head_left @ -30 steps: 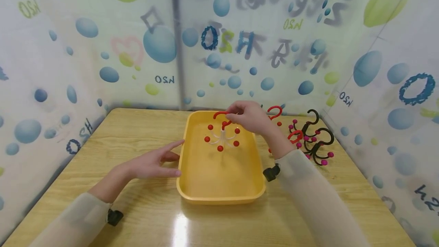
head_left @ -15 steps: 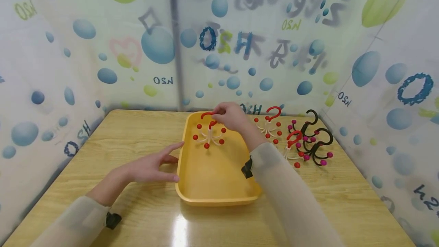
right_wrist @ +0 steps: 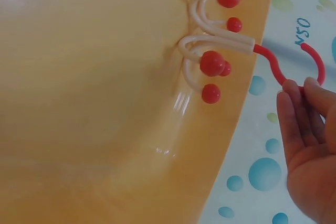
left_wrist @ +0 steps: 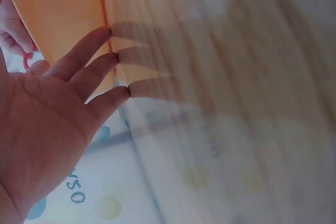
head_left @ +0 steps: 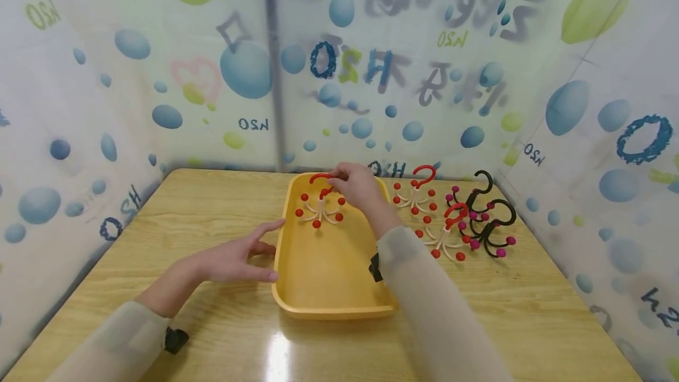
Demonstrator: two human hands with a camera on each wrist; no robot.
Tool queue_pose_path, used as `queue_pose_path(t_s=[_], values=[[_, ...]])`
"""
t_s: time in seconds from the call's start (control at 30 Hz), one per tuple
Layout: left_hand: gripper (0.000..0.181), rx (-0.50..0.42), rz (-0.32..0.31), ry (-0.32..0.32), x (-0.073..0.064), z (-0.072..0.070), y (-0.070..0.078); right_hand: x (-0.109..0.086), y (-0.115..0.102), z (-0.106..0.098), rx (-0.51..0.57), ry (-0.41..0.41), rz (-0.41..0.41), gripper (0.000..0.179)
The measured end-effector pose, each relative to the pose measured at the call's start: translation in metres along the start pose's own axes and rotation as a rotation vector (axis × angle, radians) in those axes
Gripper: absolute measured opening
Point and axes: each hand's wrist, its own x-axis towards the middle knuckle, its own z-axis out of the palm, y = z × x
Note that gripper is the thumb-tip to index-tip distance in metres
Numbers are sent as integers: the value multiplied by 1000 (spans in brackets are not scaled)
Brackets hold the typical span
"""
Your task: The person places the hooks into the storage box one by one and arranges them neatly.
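The hook (right_wrist: 242, 43) I hold has a glossy red crook and a cream stem branching into curved arms tipped with red balls. It is inside the walls of the yellow tray (head_left: 339, 313), near the far left corner; a second ago it was farther right. Its long axis stands close to upright, crook on top, the crook's free end turned toward the tray's left edge. My right hand (head_left: 358, 186) pinches the crook; my left hand (head_left: 228, 258), fingers spread, is at that left edge. I can't quite tell whether the arms touch the tray floor.
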Motion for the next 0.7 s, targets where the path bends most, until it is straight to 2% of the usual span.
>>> queue_pose_path(t_s=[0.4,0.7], values=[[110,-10,-1,-10,1,-1,-2,-1,3,3,-43,29,18,14],[109,-14,-7,-11,1,0,-2,-3,2,4,5,20,39,12]])
